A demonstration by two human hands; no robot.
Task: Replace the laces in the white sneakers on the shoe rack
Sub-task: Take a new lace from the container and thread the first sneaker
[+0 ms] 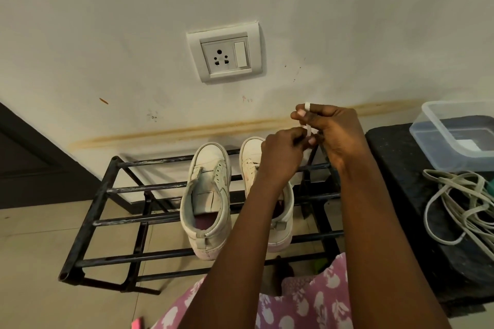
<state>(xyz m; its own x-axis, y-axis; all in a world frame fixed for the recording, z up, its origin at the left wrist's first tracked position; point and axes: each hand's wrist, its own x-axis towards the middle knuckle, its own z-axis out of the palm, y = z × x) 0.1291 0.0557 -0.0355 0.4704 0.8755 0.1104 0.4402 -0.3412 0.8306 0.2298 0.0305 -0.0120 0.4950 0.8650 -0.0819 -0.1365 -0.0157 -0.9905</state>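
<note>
Lace (309, 129) held raised above the right sneaker (282, 222); left grip (283, 157) and right grip (335, 132) both pinch it.

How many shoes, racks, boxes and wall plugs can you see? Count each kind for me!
White sneakers: 2
Shoe rack: 1
Clear plastic box: 1
Wall socket: 1
Total: 5

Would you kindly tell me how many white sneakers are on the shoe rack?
2. The left sneaker sits on the shoe rack, unlaced; the right sneaker stands beside it, partly hidden behind the left hand and forearm.
</note>
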